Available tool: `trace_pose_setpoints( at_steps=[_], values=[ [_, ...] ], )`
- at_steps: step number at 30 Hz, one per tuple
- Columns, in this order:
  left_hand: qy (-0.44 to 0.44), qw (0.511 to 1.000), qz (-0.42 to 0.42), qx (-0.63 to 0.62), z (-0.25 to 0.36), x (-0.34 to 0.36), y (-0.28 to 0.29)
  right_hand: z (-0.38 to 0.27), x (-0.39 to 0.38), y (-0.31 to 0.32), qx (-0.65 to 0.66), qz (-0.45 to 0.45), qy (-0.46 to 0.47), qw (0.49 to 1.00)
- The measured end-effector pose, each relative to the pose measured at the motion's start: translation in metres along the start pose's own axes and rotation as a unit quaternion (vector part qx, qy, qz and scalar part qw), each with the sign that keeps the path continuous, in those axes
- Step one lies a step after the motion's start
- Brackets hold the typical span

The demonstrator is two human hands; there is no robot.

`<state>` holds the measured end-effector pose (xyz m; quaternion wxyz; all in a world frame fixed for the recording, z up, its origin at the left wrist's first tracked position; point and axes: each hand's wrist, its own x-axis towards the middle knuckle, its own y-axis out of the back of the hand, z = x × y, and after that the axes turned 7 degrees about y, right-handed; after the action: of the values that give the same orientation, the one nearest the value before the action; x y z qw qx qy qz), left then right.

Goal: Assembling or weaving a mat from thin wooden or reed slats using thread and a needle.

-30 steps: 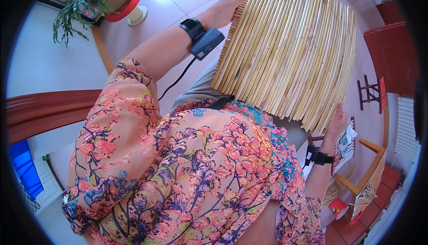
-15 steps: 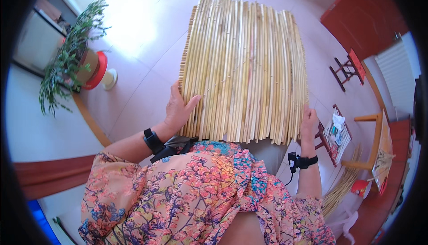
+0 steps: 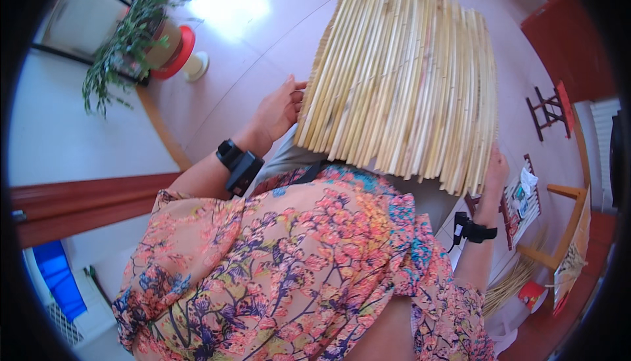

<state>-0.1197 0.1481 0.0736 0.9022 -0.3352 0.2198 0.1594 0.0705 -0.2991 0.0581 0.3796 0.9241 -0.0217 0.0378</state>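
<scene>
A rectangular mat of pale yellow plant stalks (image 3: 401,78) lies over my lap, tilted with its far end toward the right. The stalks run lengthwise, small stitches cross them in slanting rows, and the near ends are uneven. Along the left side, short stalk ends show from a crosswise layer beneath. My left hand (image 3: 279,108) is at that left edge, fingers curled in against it and their tips partly hidden. At the near right corner my right hand (image 3: 497,167) grips the edge, its fingers mostly out of sight behind the mat.
A potted plant (image 3: 161,42) on a red-rimmed stand is at the far left. To the right are a folding stool (image 3: 549,114), a slatted rack (image 3: 522,206) with small items, a wooden frame (image 3: 565,229) and a bundle of loose stalks (image 3: 519,282).
The mat has shifted right in view and turned slightly clockwise. My left thumb has come off the mat's top, and those fingers now curl at its edge. My right hand stays at the right edge.
</scene>
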Motion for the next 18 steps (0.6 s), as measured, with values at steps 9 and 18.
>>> trace_pose_setpoints(
  at_steps=[9,18],
  values=[
    [0.021,0.98,-0.16,-0.116,-0.022,-0.03,-0.009,-0.013,-0.001,-0.002,0.06,-0.034,0.002,0.998],
    [-0.01,0.993,-0.028,-0.115,-0.036,-0.032,-0.027,-0.013,-0.009,-0.008,0.046,0.036,0.008,0.998]
  ],
)
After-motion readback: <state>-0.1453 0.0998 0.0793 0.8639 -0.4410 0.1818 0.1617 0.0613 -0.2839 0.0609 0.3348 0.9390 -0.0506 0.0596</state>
